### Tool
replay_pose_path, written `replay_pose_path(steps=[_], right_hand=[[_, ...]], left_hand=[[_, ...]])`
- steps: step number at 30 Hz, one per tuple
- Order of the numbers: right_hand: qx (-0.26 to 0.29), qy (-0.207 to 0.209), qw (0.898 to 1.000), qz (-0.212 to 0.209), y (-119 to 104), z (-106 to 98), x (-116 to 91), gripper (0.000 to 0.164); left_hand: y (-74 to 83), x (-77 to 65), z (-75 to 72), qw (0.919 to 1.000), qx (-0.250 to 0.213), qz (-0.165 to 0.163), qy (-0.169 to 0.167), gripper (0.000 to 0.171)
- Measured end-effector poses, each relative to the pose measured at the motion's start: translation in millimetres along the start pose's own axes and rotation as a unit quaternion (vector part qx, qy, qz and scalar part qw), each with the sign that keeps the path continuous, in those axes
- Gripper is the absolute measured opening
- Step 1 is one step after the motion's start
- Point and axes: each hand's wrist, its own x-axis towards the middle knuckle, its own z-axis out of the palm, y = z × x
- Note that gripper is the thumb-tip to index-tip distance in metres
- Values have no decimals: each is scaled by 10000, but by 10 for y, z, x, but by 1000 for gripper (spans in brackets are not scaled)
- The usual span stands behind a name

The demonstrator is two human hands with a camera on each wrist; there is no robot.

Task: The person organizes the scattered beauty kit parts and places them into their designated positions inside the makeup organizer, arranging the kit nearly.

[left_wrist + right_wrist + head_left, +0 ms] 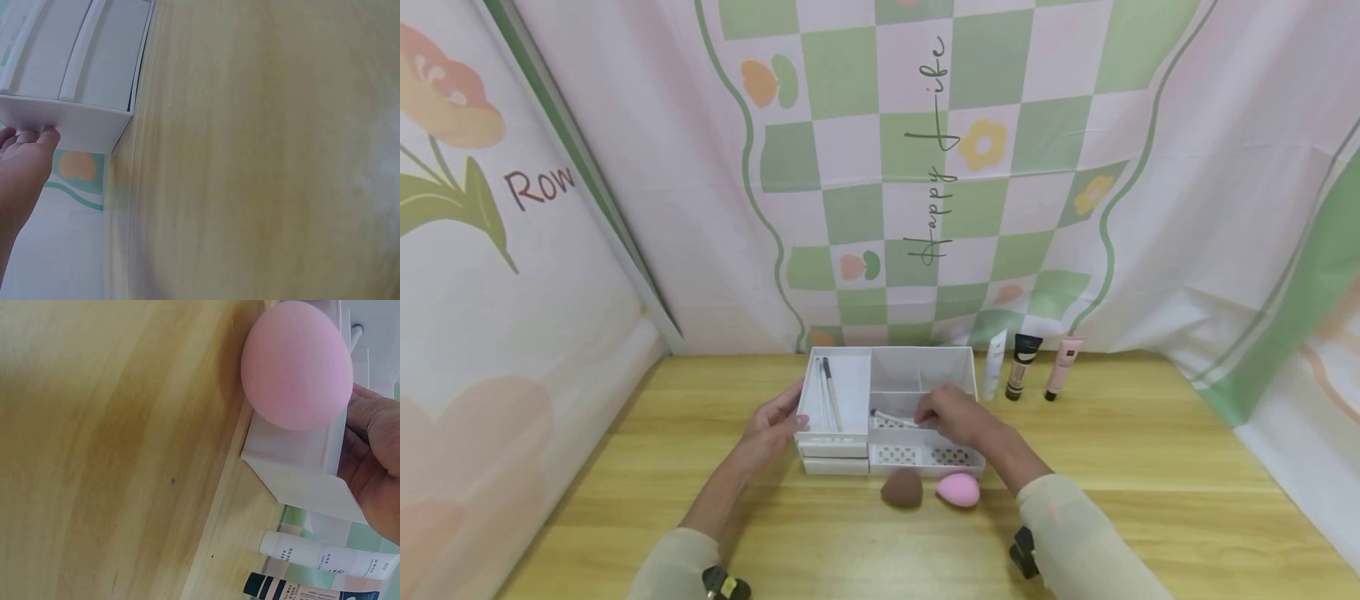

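A white desktop organizer stands on the table, with trays on top and drawers at its front left. At its left side my left hand holds it, thumb over the rim; in the left wrist view the fingers touch the outer side wall. My right hand reaches into the middle right compartment. Its curled fingers pinch a thin white makeup brush with a dark tip; the brush's other end is hidden by the fingers. Two slim brushes lie in the left tray.
In front of the organizer sit a brown makeup sponge and a pink makeup sponge. To its right stand a white tube, a black-capped tube and a pink tube. A patterned curtain hangs behind the table.
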Motion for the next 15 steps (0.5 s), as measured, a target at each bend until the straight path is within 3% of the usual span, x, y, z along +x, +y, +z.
replay_pose_path(steps=[15], right_hand=[[213, 119, 9992, 329, -113, -119, -85, 11]], left_hand=[[5, -9, 9, 10000, 9, -30, 15, 72]])
